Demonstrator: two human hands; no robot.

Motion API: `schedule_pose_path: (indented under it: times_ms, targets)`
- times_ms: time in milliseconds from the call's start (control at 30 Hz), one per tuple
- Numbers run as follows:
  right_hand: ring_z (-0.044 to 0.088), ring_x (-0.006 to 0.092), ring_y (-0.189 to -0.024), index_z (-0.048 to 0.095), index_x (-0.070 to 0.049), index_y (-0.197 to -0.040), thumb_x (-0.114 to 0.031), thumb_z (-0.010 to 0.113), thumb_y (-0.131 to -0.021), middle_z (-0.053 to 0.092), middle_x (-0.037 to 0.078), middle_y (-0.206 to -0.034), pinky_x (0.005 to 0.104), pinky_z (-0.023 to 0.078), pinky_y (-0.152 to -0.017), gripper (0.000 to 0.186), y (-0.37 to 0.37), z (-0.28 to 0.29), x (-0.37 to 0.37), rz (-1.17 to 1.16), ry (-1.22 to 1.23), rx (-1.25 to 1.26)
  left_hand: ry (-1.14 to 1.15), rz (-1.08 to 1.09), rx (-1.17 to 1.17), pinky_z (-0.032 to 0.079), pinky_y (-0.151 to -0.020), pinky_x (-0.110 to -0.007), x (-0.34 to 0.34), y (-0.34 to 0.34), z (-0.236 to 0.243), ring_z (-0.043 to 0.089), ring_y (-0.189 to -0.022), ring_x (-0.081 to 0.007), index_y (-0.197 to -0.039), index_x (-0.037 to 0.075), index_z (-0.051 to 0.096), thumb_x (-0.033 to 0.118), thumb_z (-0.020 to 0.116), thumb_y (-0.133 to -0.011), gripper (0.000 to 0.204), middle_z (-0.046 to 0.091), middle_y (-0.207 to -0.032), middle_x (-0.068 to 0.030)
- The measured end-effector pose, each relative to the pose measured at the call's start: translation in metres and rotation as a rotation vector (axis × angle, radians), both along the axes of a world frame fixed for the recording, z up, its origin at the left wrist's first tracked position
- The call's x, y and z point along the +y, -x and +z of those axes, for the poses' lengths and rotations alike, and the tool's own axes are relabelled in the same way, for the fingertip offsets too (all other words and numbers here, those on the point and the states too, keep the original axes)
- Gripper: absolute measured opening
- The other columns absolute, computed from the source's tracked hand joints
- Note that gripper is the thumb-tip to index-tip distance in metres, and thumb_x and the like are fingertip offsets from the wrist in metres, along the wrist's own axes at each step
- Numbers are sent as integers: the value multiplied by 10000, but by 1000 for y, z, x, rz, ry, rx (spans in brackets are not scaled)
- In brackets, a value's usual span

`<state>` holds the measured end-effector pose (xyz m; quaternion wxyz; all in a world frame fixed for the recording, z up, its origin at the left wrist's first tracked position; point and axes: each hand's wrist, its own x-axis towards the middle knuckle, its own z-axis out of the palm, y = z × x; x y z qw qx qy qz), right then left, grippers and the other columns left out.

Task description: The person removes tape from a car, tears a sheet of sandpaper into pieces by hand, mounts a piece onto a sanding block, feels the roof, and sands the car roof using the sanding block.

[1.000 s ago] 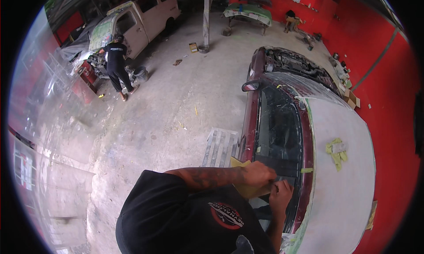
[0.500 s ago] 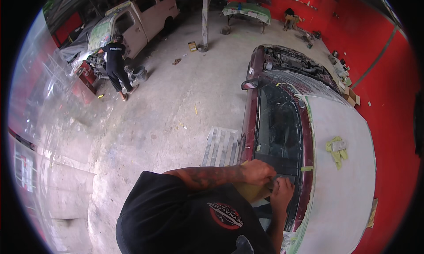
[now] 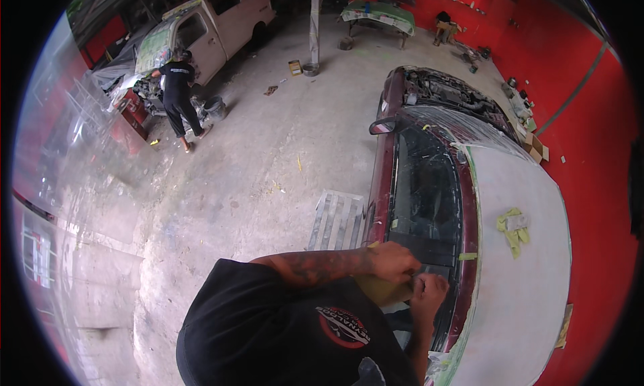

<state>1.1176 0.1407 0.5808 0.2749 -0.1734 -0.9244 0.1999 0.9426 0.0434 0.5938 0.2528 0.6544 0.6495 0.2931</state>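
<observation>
My left hand (image 3: 394,261) is closed above the side window of a dark red car (image 3: 381,205), its forearm reaching across from the left. Under it hangs a yellow-brown paper-like sheet (image 3: 382,291), its upper edge at my fingers. Close beside it, my right hand (image 3: 429,296) has its fingers curled in, at the sheet's right end. Whatever is pinched between its fingertips is hidden. Both hands are just in front of the dark window pillar (image 3: 429,250). A strip of green tape (image 3: 467,256) sits on the door frame beyond.
A yellow-green cloth with a pale block (image 3: 514,231) lies on the whitish car roof (image 3: 516,305). A slatted metal platform (image 3: 337,218) stands beside the car. Farther off, a person in dark clothes (image 3: 178,94) bends at a pale van (image 3: 215,40), near a bucket (image 3: 215,109).
My right hand has dropped slightly and its fingers have curled in more. My left hand stays nearly in place above the sheet. The view has shifted a little.
</observation>
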Motion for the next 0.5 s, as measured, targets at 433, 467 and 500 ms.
schedule_pose_path:
  times_ms: [433,467,500]
  targets:
    - [564,301,-802,604,-22,-799,-72,646,-847,610,115,-782,402,423,-765,81,1,3,-17,-53,154,68,-57,-124,-45,496,-783,-482,-4,2,1,638,-912,-369,-883,56,636,231,617,-809,191,670,-887,-156]
    - [562,301,-798,602,-22,-799,-65,642,-848,606,114,-784,407,422,-758,77,2,5,-18,-85,148,50,-76,-123,-28,495,-782,-480,-5,3,3,636,-916,-370,-883,53,636,234,614,-816,194,670,-894,-157]
    - [562,301,-798,602,-22,-799,-65,642,-848,606,114,-784,407,422,-758,77,3,6,-18,-52,131,61,-57,-135,-31,495,-782,-480,-5,3,5,636,-916,-370,-883,53,636,234,614,-816,194,670,-894,-157]
